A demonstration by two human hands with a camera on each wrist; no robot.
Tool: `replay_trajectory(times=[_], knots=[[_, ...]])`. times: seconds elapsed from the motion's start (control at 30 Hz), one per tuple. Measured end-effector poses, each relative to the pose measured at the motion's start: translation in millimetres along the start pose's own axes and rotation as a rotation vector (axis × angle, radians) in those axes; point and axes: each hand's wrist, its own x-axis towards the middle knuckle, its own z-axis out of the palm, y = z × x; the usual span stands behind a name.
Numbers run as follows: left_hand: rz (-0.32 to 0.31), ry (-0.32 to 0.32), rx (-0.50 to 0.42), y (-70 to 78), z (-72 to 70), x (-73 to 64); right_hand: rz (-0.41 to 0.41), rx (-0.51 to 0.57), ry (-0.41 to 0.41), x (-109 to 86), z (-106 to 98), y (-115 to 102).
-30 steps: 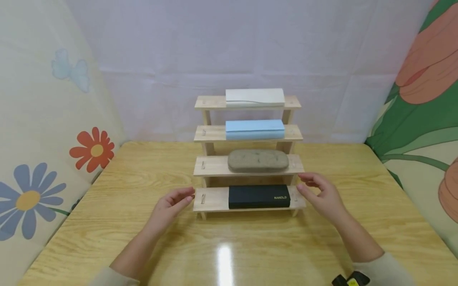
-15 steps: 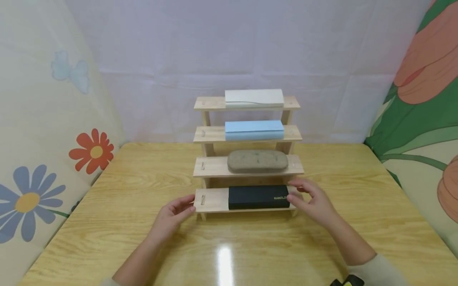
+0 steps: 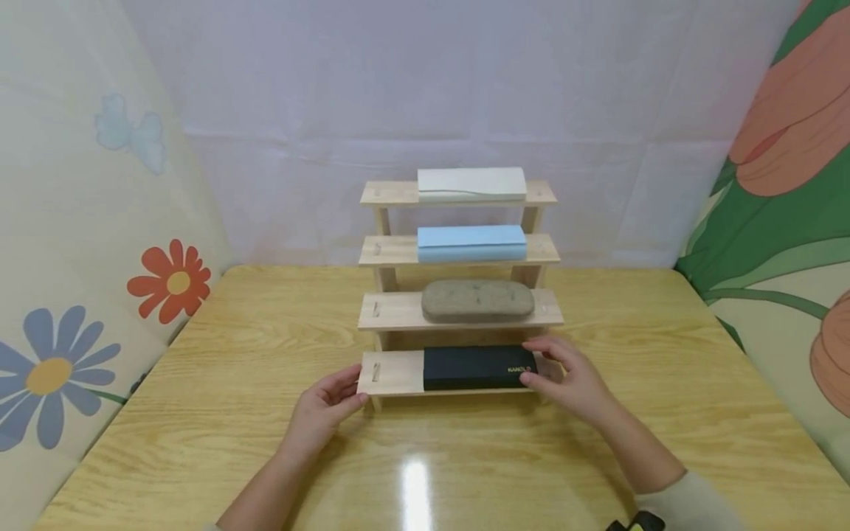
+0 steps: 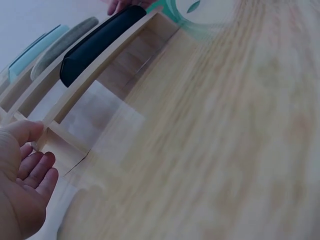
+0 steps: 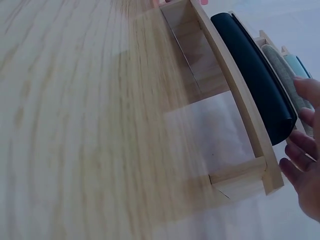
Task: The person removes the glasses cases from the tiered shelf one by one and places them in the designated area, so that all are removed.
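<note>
A stepped wooden display stand [image 3: 392, 372] carries one glasses case on each tier. On the bottom tier lies a black glasses case [image 3: 465, 367] with small gold lettering at its right end. My left hand [image 3: 325, 411] holds the stand's bottom left end, thumb at the front corner and fingers at the side. At the black case's right end is my right hand [image 3: 574, 380], its thumb and fingers spread about that end. In the right wrist view its fingers [image 5: 299, 155] are loosely bent and spread beside the case and shelf end.
Above sit a grey-brown case [image 3: 478, 301], a light blue case [image 3: 471, 243] and a white case [image 3: 471, 184]. The stand rests on a wood-grain table [image 3: 265, 324]. A white cloth [image 3: 299, 110] hangs behind, with flower-printed panels at both sides.
My right hand has moved left from the stand's right edge to the black case's right end. My left hand has come in slightly, onto the bottom shelf's left end. The cases stay put.
</note>
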Motion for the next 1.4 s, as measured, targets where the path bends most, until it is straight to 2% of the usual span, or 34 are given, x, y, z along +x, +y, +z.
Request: replay_trajectory(times=[0.27, 0.53, 0.87, 1.1, 1.4], knots=[[-0.020, 0.050, 0.000, -0.7, 3.6, -2.5, -0.006, 0.007, -0.025, 3.1, 6, -1], [-0.038, 0.090, -0.031, -2.5, 8.2, -3.0, 0.038, -0.007, -0.076, 6.3, 7, 0], [-0.040, 0.085, -0.047, -1.2, 7.2, -4.8, 0.011, -0.074, -0.159, 13.8, 13, 1], [-0.048, 0.080, -0.033, -1.0, 7.8, -5.6, 0.046, -0.077, -0.225, 18.2, 15, -3], [-0.045, 0.078, -0.035, 0.0, 7.6, -6.4, 0.059, -0.131, -0.242, 21.7, 23, -6]])
